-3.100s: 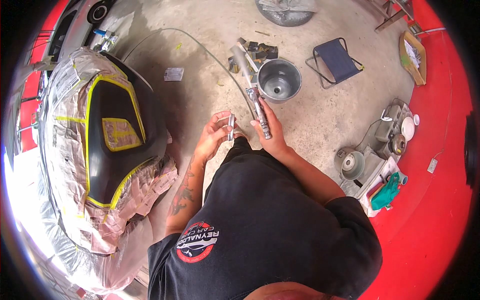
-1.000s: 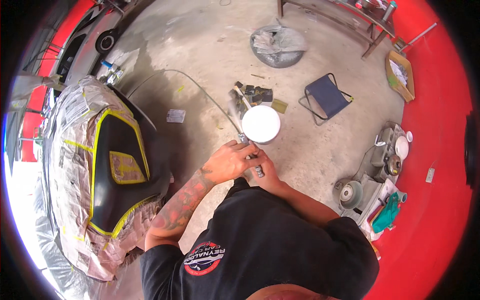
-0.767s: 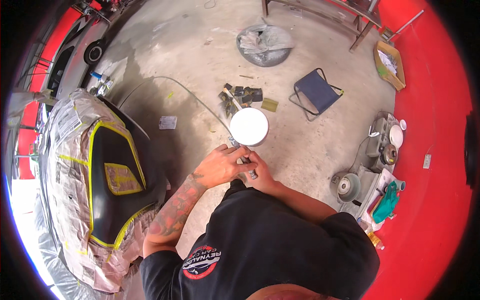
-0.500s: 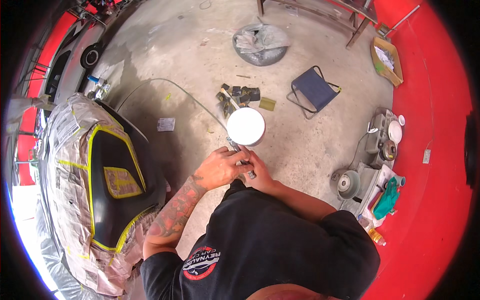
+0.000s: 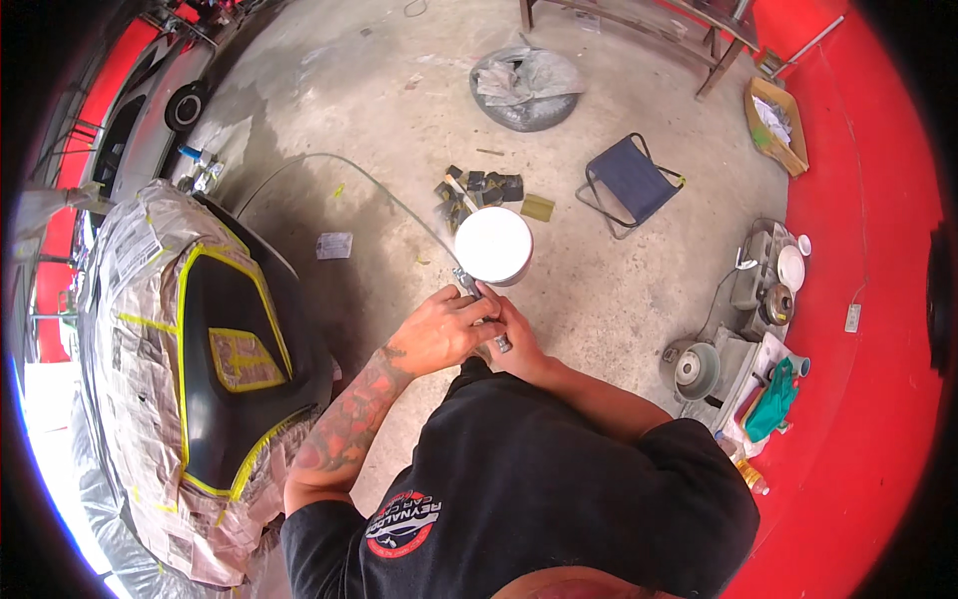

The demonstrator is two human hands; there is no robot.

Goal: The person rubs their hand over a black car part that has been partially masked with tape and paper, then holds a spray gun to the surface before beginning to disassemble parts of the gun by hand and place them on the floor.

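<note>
In front of my chest is a spray gun [image 5: 464, 283] with a round white cup [image 5: 494, 245] on top. A thin air hose [image 5: 384, 188] runs from it over the floor toward the far left. Both of my hands are closed on the metal gun body, just below the cup. My left hand [image 5: 447, 327], on a tattooed forearm, reaches over it with bent fingers. My right hand [image 5: 516, 337] wraps it from the right side. The fingers overlap and cover much of the gun, including any trigger.
Left stands a car part masked with paper [image 5: 140, 399] and yellow tape, its black panel [image 5: 225, 429] bare. Ahead lie dark scraps [image 5: 496, 188], a folding stool [image 5: 634, 180] and a plastic-covered tire [image 5: 529, 100]. Pots [image 5: 689, 367] and a green cloth [image 5: 771, 401] line the red wall [image 5: 868, 230].
The view has shifted very slightly. Both hands keep their hold on the spray gun, and the white cup is tilted a little differently, showing more of its side.
</note>
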